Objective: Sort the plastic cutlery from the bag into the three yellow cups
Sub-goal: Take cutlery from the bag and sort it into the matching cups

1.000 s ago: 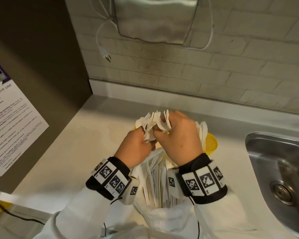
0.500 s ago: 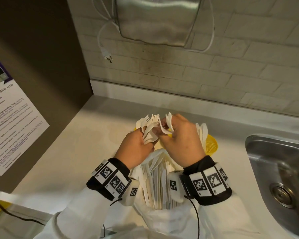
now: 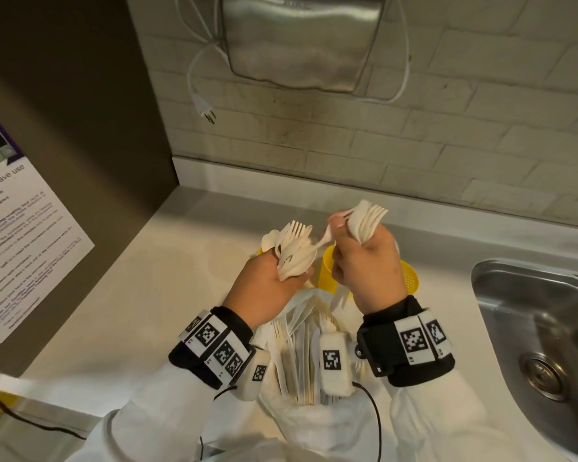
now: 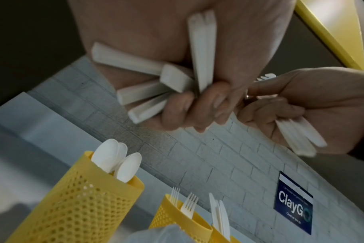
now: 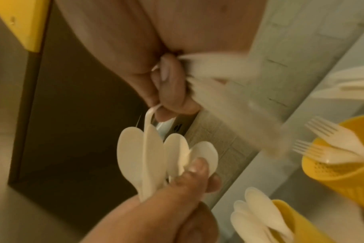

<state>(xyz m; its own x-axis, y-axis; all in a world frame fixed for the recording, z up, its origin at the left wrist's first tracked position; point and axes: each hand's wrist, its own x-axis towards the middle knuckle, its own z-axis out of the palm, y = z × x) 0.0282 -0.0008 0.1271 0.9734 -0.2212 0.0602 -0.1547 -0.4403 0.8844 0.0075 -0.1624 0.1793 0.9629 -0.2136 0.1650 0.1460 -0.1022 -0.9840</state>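
**Splitting a mixed handful above the cups**

I have both fists closed on white plastic cutlery. My left hand [image 3: 264, 288] grips a bunch of spoons and forks [image 3: 292, 251]; my right hand [image 3: 367, 265] grips a fan of forks [image 3: 367, 221] and pinches one more piece by its neck, drawing it out of the left bunch. Below them sits the open white plastic bag [image 3: 314, 355], still full. The three perforated yellow cups [image 4: 81, 197] stand just behind it on the pale counter [image 3: 131, 295], already holding spoons, forks and knives respectively (the left wrist view shows this best). I would pull that piece straight along its handle, keep the left squeeze firm so nothing spills, then drop the forks into the middle cup.
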